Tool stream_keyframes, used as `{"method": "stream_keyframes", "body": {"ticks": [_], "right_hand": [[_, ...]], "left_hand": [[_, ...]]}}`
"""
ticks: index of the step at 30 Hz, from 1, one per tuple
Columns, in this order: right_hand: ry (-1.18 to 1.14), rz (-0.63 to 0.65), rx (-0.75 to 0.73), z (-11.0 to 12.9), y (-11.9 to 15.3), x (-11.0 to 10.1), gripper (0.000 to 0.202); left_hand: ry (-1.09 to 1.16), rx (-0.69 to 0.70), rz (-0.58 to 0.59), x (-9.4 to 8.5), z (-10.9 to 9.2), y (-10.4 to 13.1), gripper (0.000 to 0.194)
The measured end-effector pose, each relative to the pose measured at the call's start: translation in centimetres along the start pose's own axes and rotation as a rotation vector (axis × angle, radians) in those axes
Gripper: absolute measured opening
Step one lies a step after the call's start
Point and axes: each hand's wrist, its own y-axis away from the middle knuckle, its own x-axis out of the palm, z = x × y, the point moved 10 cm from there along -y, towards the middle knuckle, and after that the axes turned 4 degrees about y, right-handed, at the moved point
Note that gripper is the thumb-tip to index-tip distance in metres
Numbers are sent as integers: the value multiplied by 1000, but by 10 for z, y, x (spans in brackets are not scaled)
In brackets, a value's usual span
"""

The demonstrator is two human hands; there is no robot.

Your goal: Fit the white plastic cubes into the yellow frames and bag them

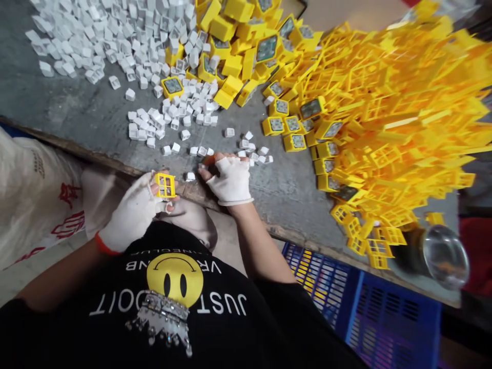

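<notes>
My left hand [132,212], in a white fingerless glove with an orange-red cuff, is closed around a small yellow plastic frame [165,185] divided into square openings. It holds the frame just off the table's front edge, above my lap. My right hand [229,180], gloved the same way, rests at the table edge with its fingers bent towards the thumb. What lies between those fingertips is hidden. Small white hollow plastic caps [202,151] lie right beside them, and more caps [251,148] sit just past the knuckles. One single cap [189,177] lies between my hands.
A large heap of white caps [134,36] covers the back left of the grey table [82,105]. Yellow boxes with grey faces [234,66] are piled at the back middle. Yellow frames [403,92] heap on the right, near a clear round container [446,256]. Blue crates [392,312] stand below.
</notes>
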Motion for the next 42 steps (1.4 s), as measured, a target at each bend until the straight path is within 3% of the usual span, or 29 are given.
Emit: {"method": "stream_keyframes", "body": {"ticks": [6,14,20,23,27,36,42], "right_hand": [[-455,-151,-140,32,48,-37,26],[-498,-124,-215,59,67,-41,25],[-500,-365,-347,75,82,-51,21],[-514,-474,-439,83,91,-55,15],[-394,-442,-493,89,95,-54,12],[-224,-394,-574,98,97,-58,23],[-429,-456,-491,95,93,-63,9]], "left_hand": [[57,-77,118,17,12,3,37],[31,-26,177,23,19,11,43],[28,87,194,19,17,12,47],[52,59,204,13,22,10,48],[50,-63,185,6,36,10,45],[87,-76,182,5,36,12,41],[29,136,222,6,24,16,44]]}}
